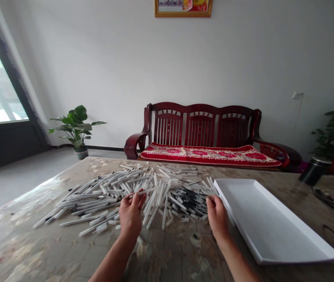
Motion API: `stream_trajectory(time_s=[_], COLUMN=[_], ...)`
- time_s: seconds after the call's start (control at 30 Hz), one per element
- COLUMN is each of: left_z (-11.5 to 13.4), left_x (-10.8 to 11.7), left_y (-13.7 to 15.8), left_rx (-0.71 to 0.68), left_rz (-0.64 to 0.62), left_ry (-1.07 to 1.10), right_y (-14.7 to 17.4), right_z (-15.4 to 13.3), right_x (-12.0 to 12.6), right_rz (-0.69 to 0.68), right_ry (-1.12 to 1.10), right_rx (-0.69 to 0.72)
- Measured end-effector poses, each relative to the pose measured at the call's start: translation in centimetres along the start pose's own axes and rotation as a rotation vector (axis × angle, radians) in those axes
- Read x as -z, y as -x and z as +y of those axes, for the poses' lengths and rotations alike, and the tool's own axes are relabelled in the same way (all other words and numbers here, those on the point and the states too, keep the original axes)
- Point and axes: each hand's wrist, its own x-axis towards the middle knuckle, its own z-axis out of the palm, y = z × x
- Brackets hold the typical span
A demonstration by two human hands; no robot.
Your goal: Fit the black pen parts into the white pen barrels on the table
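My left hand (pixel 131 215) pinches a slim white pen barrel (pixel 148 190), which points to the right above the heap. My right hand (pixel 217 216) is closed at the fingertips beside a pile of thin black pen refills (pixel 189 199). A thin dark piece, seemingly one of these refills, shows at its fingertips, though small and partly hidden. Many white pen barrels (pixel 96 201), some with dark ends, lie heaped to the left and beyond my left hand. Short whitish caps (pixel 169 221) are scattered along the near side of the heap.
A shallow white tray (pixel 272 219) lies right of my right hand. Behind it on the table (pixel 167 258) stand a black cylinder (pixel 315 171) and a coiled dark cable (pixel 327 199). Beyond the table are a red wooden bench (pixel 202 131) and a potted plant (pixel 79 125).
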Motion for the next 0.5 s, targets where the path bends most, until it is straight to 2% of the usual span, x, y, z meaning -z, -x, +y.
stream_trajectory(time_s=[0.13,0.27,0.33,0.4,0.5], left_z=[-0.5,-0.7,-0.7,-0.5,-0.1], left_x=[0.6,0.9,0.9,1.0,1.2], left_y=[-0.5,-0.4,-0.4,-0.5,-1.1], left_rx=[-0.118,-0.185,-0.217,-0.253,-0.321], left_rz=[-0.055,-0.15,-0.168,-0.166,-0.126], left_ry=[-0.078,-0.284,-0.33,-0.361,-0.408], right_y=[0.0,0.7,1.2,1.8,2.6], right_z=[-0.1,-1.4,-2.5,-3.6,-4.8], right_x=[0.2,0.1,0.1,0.1,0.6], right_rz=[0.007,-0.042,-0.185,-0.443,-0.855], right_ry=[0.078,0.085,0.036,0.001,0.064], right_rx=[-0.017,0.052,0.109,0.129,0.07])
